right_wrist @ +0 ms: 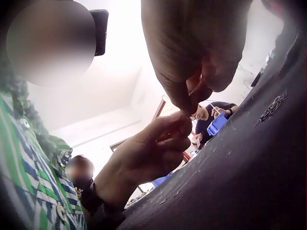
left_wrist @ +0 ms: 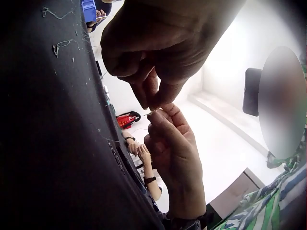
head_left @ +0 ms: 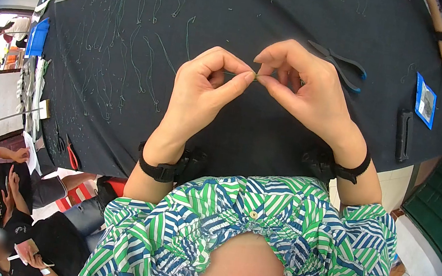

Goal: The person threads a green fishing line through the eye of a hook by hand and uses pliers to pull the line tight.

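In the head view my left hand (head_left: 197, 86) and right hand (head_left: 314, 89) meet fingertip to fingertip above the black cloth. A small greenish piece of thin cord (head_left: 257, 77) shows between them, with a strand running back along the left fingers. My left hand (left_wrist: 158, 43) pinches it between thumb and forefinger. My right hand (left_wrist: 175, 148) pinches it from the other side, thumb toward the left thumb. A tiny shiny loop (left_wrist: 148, 114) sticks out at the fingertips in the left wrist view; the rest is hidden by the fingers.
Black-and-blue pliers (head_left: 343, 67) lie beyond my right hand. Many thin green cords (head_left: 130, 56) are spread on the black cloth (head_left: 254, 143) at the left. Red-handled scissors (head_left: 72, 156), a blue packet (head_left: 425, 101) and a black oblong object (head_left: 403, 135) lie near the edges. Other people are around the table.
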The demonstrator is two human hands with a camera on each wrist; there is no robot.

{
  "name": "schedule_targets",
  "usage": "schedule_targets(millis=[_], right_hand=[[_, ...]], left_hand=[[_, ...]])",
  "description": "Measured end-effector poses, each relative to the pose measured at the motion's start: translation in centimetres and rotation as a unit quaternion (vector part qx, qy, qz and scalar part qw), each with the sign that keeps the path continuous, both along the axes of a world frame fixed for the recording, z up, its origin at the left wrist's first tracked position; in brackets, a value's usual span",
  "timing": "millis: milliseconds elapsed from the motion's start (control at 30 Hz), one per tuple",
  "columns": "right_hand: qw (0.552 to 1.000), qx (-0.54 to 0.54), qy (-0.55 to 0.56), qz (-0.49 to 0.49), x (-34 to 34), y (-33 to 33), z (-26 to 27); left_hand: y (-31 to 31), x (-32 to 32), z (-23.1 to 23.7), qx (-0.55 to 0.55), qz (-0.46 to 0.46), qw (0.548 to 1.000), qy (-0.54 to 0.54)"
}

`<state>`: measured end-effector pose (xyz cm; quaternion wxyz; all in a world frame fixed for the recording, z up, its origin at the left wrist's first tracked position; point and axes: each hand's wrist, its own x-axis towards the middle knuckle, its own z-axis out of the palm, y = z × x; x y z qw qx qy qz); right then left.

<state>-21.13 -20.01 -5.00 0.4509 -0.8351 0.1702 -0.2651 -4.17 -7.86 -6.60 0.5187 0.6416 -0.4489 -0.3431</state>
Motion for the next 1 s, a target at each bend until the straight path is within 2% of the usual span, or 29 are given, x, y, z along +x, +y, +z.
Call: schedule_targets(millis=[433, 700, 800, 1000], right_hand=[[1.000, 0.002, -0.011, 0.028, 0.0, -0.2, -0.1], [0.996, 0.079, 0.000, 0.037, 0.0, -0.6, -0.3], [0.996, 0.081, 0.007, 0.035, 0.0, -0.7, -0.5], [0.998, 0.042, 0.018, 0.040, -0.1, -0.6, -0.4]], left_hand=[[0.2, -0.1, 0.6, 0.034, -0.010, 0.999, -0.007], [0.2, -0.4, 1.6, 0.052, -0.017, 0.996, -0.074], [0.3, -0.4, 1.3, 0.065, -0.010, 0.998, -0.024], [0.3, -0.3, 1.1, 0.052, -0.004, 0.998, -0.019]])
